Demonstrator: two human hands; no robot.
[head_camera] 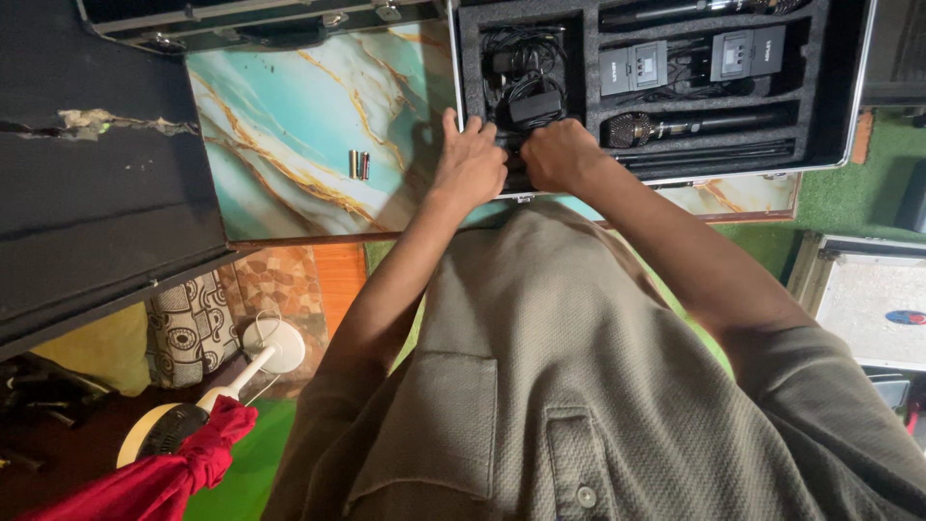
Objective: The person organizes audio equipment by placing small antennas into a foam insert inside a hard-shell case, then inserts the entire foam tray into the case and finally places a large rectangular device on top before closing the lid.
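Both hands are down at the near edge of the open equipment case, right where the foam insert meets the aluminium rim. The left hand sits at the corner of the case, knuckles up, thumb stretched toward the rim, fingers curled down onto something dark at the front of the cable compartment. The right hand is just beside it, touching or nearly so, fingers folded under and gripping the same dark item; exactly what it is stays hidden beneath the knuckles.

Just beyond the hands, a bundle of black cables and a power adapter lies coiled in the left-hand compartment. To its right, two grey receiver units with small screens sit side by side in their slots. Below them a handheld microphone with a mesh head lies lengthwise in its groove, close to the right hand.

The case rests on a marbled teal table. On that surface, well apart from the left hand, two small batteries lie side by side. Down in the lower left corner, a red cloth is bundled near a white fan.
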